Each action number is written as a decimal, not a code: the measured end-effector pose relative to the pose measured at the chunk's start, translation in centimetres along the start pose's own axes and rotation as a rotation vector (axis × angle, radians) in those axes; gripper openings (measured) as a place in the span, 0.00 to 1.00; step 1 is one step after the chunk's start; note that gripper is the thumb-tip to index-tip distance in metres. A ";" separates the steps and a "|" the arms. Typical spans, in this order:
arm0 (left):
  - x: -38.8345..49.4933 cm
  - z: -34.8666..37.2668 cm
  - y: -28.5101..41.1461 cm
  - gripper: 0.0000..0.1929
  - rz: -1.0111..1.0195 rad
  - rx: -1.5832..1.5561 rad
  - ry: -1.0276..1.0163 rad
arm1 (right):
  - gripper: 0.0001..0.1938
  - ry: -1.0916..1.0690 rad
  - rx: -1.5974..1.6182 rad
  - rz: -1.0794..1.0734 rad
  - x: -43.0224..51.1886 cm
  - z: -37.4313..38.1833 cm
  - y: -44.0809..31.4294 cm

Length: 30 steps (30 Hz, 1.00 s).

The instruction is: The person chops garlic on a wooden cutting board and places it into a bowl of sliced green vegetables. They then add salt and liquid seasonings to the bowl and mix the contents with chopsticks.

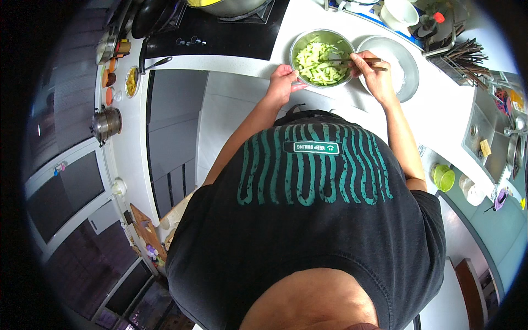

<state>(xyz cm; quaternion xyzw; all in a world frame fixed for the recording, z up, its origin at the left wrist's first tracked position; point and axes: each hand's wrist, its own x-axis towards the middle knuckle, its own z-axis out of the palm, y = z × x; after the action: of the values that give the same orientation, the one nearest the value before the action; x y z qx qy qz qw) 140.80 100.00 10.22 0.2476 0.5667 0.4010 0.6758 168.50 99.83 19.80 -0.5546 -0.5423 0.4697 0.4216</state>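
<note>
A round stainless steel bowl (pixel 293 48) of cut pale-green vegetable strips (pixel 319 62) stands near the counter's front edge. My left hand (pixel 284 82) grips its rim at the near left, thumb over the edge and fingers against the outside. In my right hand (pixel 373 74) is a pair of wooden chopsticks (pixel 378 60), whose tips reach in among the strips. A wider metal basin (pixel 410 84) sits just right of the bowl, partly hidden by my right hand and forearm; something whitish lies in it.
Left of the bowl is a black gas hob (pixel 243 39) with a pan (pixel 231 9) on it. A chopstick holder (pixel 451 68) and a white bowl (pixel 399 15) stand at the back right. The sink (pixel 480 128) is at far right, a lidded pot (pixel 106 123) at far left.
</note>
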 end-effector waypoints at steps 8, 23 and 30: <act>0.0 0.1 0.1 0.07 -0.022 -0.003 -0.002 | 0.14 -0.292 -0.049 -0.009 2.0 0.0 0.9; 0.1 0.4 -0.1 0.06 -0.009 -0.003 0.025 | 0.10 -0.025 -0.387 -0.163 0.1 -0.3 0.3; 0.0 0.3 -0.1 0.04 0.017 -0.023 0.013 | 0.14 0.132 -0.281 0.068 -1.0 -0.8 -1.7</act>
<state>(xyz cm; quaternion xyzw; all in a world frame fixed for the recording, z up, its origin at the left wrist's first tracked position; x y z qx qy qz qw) 141.15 99.95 10.19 0.2420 0.5645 0.4149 0.6713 169.00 99.00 21.65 -0.6558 -0.5548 0.3657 0.3584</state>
